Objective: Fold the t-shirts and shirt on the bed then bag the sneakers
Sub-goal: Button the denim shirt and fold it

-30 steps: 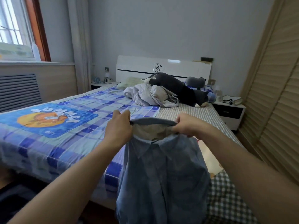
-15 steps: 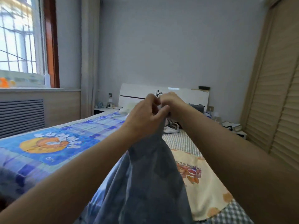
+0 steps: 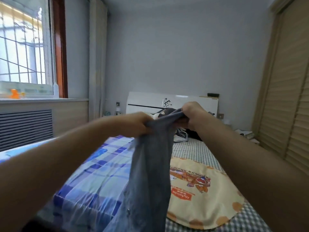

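1. Denim-blue cloth is the matter in hand: the shirt (image 3: 150, 168) hangs in the air above the near end of the bed (image 3: 199, 148), gathered at its top edge and falling in one long narrow drape.
2. Left hand (image 3: 141, 123), fingers curled tight, grips a bunch of the top edge; it sits above the bed's blue plaid side.
3. Right hand (image 3: 192, 114) clenches the same edge a little further toward the headboard (image 3: 192, 102), and slightly higher, so a short span of cloth is stretched between the two fists.
4. Holding it up by two points on one edge seems meant to let the weight of the cloth pull the body straight, and to find the shoulders or collar before it is laid flat.
5. Below the shirt, the bed offers two flat areas: the plaid sheet (image 3: 100, 173) on the window side and a cream cartoon-print mat (image 3: 209, 198) on the wardrobe side. Either would serve as a folding surface.
6. Near the headboard lies a heap of other clothes (image 3: 181, 137), partly hidden behind the hands, presumably the t-shirts waiting their turn.
7. No sneakers or bag can be seen.
8. I judge the folding of this shirt barely begun.
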{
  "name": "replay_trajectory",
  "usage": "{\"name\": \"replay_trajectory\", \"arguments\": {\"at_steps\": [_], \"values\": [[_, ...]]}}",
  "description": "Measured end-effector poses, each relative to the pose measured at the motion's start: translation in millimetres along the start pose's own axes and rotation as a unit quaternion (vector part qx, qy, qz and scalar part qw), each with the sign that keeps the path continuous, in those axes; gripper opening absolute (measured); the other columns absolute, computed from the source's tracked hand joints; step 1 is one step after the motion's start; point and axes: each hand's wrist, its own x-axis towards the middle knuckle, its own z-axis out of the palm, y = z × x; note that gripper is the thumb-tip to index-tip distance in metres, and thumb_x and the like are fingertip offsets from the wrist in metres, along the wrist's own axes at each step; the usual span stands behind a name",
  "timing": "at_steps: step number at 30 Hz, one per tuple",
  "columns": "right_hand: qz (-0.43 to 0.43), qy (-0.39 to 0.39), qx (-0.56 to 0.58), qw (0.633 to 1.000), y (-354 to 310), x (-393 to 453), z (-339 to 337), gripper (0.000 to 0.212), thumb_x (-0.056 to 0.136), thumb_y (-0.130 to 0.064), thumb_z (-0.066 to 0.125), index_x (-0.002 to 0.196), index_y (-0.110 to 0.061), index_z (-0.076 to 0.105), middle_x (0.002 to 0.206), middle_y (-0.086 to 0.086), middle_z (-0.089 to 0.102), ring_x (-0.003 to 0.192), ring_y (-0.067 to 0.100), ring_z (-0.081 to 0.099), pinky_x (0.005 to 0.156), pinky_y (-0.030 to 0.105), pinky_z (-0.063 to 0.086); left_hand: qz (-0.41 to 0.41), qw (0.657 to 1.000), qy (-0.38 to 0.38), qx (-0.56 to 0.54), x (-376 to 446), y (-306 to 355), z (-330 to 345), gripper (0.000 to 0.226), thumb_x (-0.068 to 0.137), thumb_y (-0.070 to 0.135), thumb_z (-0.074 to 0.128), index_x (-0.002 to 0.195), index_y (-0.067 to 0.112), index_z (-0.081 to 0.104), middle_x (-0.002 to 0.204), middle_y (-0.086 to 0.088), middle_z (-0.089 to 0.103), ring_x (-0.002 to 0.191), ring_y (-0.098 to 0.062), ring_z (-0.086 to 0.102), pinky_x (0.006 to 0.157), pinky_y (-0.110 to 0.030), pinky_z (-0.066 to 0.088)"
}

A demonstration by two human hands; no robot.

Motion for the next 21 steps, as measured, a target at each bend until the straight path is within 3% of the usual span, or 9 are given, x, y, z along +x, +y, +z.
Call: {"name": "replay_trajectory", "arguments": {"at_steps": [3, 5, 7, 9, 11, 13, 16, 18, 21], "values": [[-0.013, -0.267, -0.165, 0.949, 11.1, -28.0, -16.7, 0.033, 0.108, -0.018, 0.037, 0.124, -0.024, 0.065, 0.068, 0.007, 0.063, 0.06, 0.017, 0.06, 0.054, 0.028, 0.053, -0.074, 0.997, 0.023, 0.026, -25.0, -29.5, -54.7, 0.024, 0.092, 0.012, 0.055, 0.103, 0.007, 0.075, 0.101, -0.014, 0.072, 0.101, -0.031, 0.065, 0.097, -0.043, 0.051], [-0.078, -0.389, -0.225, 0.89, 19.8, -38.6, -11.3, 0.03, 0.107, -0.034, 0.047, 0.135, -0.039, 0.058, 0.098, 0.004, 0.068, 0.088, 0.024, 0.062, 0.081, 0.033, 0.057, -0.079, 0.995, 0.062, 0.004, -38.6, -36.8, -72.9, 0.028, 0.092, 0.007, 0.048, 0.097, 0.002, 0.076, 0.092, -0.015, 0.071, 0.09, -0.029, 0.064, 0.085, -0.039, 0.05], [-0.157, -0.397, -0.282, 0.859, 32.4, -43.6, 12.7, 0.041, 0.099, -0.042, 0.059, 0.139, -0.049, 0.051, 0.135, -0.004, 0.058, 0.124, 0.023, 0.056, 0.108, 0.041, 0.048, -0.087, 0.995, 0.049, 0.001, -49.4, -38.1, -82.4, 0.032, 0.094, -0.002, 0.044, 0.087, 0.007, 0.074, 0.084, -0.007, 0.066, 0.082, -0.02, 0.059, 0.075, -0.035, 0.045], [-0.226, -0.38, -0.283, 0.851, 45.1, -49.9, 42.9, 0.055, 0.093, -0.038, 0.07, 0.139, -0.057, 0.046, 0.153, -0.009, 0.038, 0.137, 0.017, 0.043, 0.116, 0.042, 0.039, -0.092, 0.995, 0.023, 0.016, -58.1, -44.4, -89.7, 0.033, 0.093, -0.002, 0.045, 0.081, 0.016, 0.07, 0.092, -0.003, 0.063, 0.09, -0.02, 0.058, 0.083, -0.036, 0.044], [-0.268, -0.393, -0.262, 0.84, 55.8, -50.8, 67.6, 0.058, 0.09, -0.037, 0.075, 0.138, -0.056, 0.048, 0.159, -0.021, 0.021, 0.144, 0.01, 0.03, 0.118, 0.038, 0.033, -0.105, 0.994, 0.014, 0.021, -70.7, -50.5, -97.0, 0.029, 0.09, 0.004, 0.048, 0.079, 0.02, 0.068, 0.106, -0.004, 0.059, 0.104, -0.023, 0.056, 0.098, -0.04, 0.044], [-0.298, -0.385, -0.36, 0.796, 63.7, -45.3, 85.2, 0.041, 0.088, -0.042, 0.075, 0.126, -0.047, 0.06, 0.162, -0.022, 0.012, 0.148, 0.011, 0.02, 0.122, 0.04, 0.024, -0.129, 0.991, 0.029, 0.0, -87.3, -56.3, -102.6, 0.029, 0.095, 0.006, 0.045, 0.087, 0.02, 0.069, 0.117, -0.009, 0.056, 0.113, -0.027, 0.053, 0.106, -0.048, 0.044], [-0.327, -0.351, -0.499, 0.722, 73.6, -39.4, 100.2, 0.034, 0.089, -0.045, 0.073, 0.121, -0.034, 0.069, 0.157, -0.005, 0.033, 0.142, 0.016, 0.028, 0.119, 0.042, 0.026, -0.156, 0.986, 0.057, -0.033, -109.7, -65.8, -113.8, 0.029, 0.104, 0.005, 0.039, 0.102, 0.015, 0.067, 0.122, -0.008, 0.051, 0.109, -0.027, 0.053, 0.097, -0.048, 0.053], [-0.346, -0.337, -0.429, 0.764, 69.3, -37.5, 99.5, 0.025, 0.095, -0.034, 0.068, 0.112, -0.017, 0.073, 0.121, -0.002, 0.064, 0.113, 0.015, 0.057, 0.1, 0.038, 0.045, -0.167, 0.983, 0.069, -0.027, -120.4, -74.7, -121.9, 0.033, 0.105, 0.006, 0.036, 0.104, 0.013, 0.067, 0.115, -0.008, 0.052, 0.101, -0.024, 0.055, 0.088, -0.048, 0.058], [-0.3, -0.305, -0.238, 0.872, 33.9, -37.3, 91.9, 0.008, 0.098, -0.011, 0.063, 0.098, -0.003, 0.066, 0.088, 0.012, 0.066, 0.08, 0.014, 0.067, 0.082, 0.038, 0.059, -0.186, 0.97, 0.132, 0.088, -123.8, -82.5, -128.0, 0.032, 0.103, 0.012, 0.039, 0.085, 0.01, 0.065, 0.105, -0.02, 0.06, 0.086, -0.027, 0.059, 0.067, -0.041, 0.058]]}}
